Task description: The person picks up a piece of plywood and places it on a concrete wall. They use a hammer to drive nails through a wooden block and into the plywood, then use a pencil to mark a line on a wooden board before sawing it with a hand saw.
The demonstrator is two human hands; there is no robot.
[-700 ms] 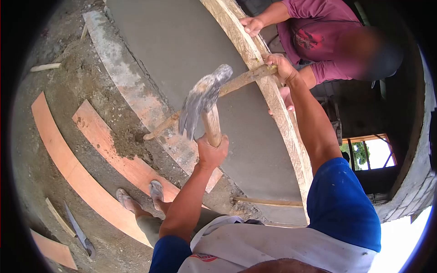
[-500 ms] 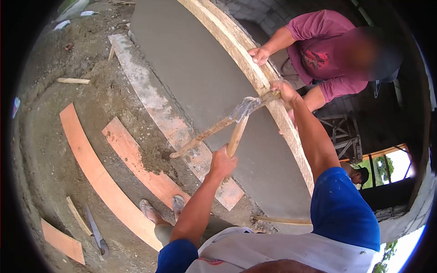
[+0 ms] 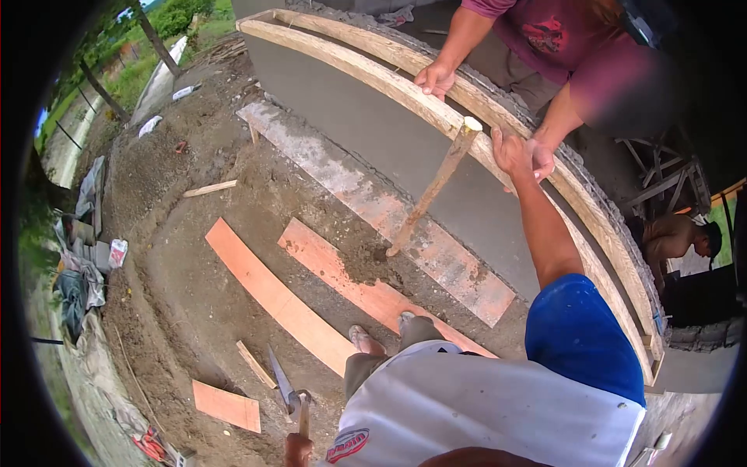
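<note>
My left hand (image 3: 299,450) is low by my side, closed around the handle of a hammer (image 3: 304,416). Farther up, my right hand (image 3: 513,152) grips the front strip of a curved wooden frame (image 3: 366,71), just right of a wooden stake (image 3: 436,183). The stake's top end stands against this strip, and its lower end reaches the ground. A co-worker's hand (image 3: 436,78) holds the same strip left of the stake. The co-worker's other hand (image 3: 542,158) is right beside mine, overlapping it in view.
Smooth grey concrete (image 3: 342,117) lies behind the stake, edged by a stained board (image 3: 334,171). Around my feet are a curved plywood strip (image 3: 272,292), a mud-spattered strip (image 3: 373,300), a handsaw (image 3: 280,373) and a plywood offcut (image 3: 226,406). Another person (image 3: 677,237) is at right.
My left hand and the hammer have dropped from beside the stake to my side. My right hand now holds the strip right of the stake. The view has swung left.
</note>
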